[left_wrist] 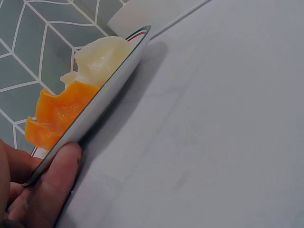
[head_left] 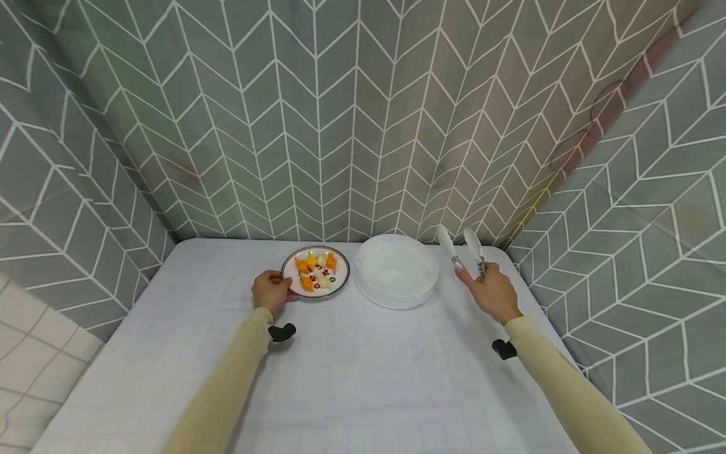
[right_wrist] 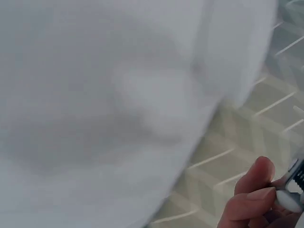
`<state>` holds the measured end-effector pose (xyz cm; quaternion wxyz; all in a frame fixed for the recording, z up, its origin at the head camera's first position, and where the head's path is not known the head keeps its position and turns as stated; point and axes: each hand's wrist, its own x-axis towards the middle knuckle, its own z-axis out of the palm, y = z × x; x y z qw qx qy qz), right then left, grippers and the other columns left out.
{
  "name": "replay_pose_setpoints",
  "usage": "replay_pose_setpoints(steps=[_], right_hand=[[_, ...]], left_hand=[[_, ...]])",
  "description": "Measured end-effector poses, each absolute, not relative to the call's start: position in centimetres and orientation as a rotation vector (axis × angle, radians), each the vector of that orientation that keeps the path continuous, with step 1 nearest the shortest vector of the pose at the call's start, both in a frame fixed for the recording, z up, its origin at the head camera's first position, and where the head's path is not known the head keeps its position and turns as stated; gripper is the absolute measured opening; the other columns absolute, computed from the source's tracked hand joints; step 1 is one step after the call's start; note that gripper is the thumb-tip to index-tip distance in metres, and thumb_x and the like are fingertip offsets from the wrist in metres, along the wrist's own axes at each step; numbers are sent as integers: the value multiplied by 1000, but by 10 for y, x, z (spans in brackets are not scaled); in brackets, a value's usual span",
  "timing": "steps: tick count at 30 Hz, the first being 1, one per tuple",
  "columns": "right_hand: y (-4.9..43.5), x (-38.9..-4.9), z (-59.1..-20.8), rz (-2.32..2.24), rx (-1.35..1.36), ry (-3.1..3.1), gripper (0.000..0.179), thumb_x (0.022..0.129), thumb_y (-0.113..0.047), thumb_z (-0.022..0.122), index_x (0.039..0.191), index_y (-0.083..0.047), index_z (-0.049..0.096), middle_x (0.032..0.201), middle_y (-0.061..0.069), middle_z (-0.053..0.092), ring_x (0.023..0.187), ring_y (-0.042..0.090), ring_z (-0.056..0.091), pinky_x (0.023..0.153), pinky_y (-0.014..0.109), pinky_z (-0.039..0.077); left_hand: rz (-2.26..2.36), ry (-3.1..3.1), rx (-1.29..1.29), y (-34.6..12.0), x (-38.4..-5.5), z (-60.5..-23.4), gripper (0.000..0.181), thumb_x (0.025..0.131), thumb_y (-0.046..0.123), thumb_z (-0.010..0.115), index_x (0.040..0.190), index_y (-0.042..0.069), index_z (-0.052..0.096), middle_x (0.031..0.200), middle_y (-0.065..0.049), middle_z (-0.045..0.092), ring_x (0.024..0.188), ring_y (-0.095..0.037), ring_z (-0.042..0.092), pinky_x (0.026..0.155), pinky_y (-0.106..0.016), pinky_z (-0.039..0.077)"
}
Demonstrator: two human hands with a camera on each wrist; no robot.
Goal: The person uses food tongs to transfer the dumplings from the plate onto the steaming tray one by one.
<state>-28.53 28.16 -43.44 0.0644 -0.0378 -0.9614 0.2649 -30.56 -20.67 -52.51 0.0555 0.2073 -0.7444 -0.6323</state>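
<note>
My left hand point(head_left: 271, 292) pinches the near left rim of a round plate point(head_left: 289, 267) with a dark edge and red marks. In the left wrist view, fingers point(left_wrist: 64, 173) lie under the plate and its rim slants above the cloth. Several orange, yellow and cream dumpling-like pieces sit on it, among them an orange piece point(left_wrist: 66, 111) and a cream piece point(left_wrist: 102, 59). My right hand point(head_left: 492, 293) holds tongs point(head_left: 473, 246) with white tips, raised and spread apart, pointing away from me. In the right wrist view only part of the tongs point(right_wrist: 288, 200) shows beside the fingertips.
Between the hands stands a round white steamer basket point(head_left: 397, 301) with a perforated base, just right of the plate. A white cloth point(head_left: 374, 372) covers the table. Grey patterned curtains point(head_left: 340, 126) hang behind the table's far edge and along both sides.
</note>
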Motion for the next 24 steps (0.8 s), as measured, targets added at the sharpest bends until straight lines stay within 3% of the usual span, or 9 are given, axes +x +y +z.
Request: replay_pose_setpoints(steps=[9, 24], right_hand=[[190, -287, -407, 855, 240, -2848, 91, 98, -69, 61, 143, 8, 46, 93, 11, 68, 67, 20, 59, 54, 28, 45], [93, -273, -437, 940, 448, -2910, 83, 96, -54, 73, 145, 8, 49, 85, 6, 65, 68, 18, 60, 55, 26, 47]], left_hand=[[-1893, -2259, 634, -210, -306, -531, 37, 103, 4, 64, 137, -9, 54, 111, -20, 57, 58, -10, 68, 59, -24, 67], [-1874, -2258, 604, -207, -302, -527, 34, 103, 5, 64, 134, -9, 56, 108, -20, 58, 56, -10, 68, 57, -23, 66]])
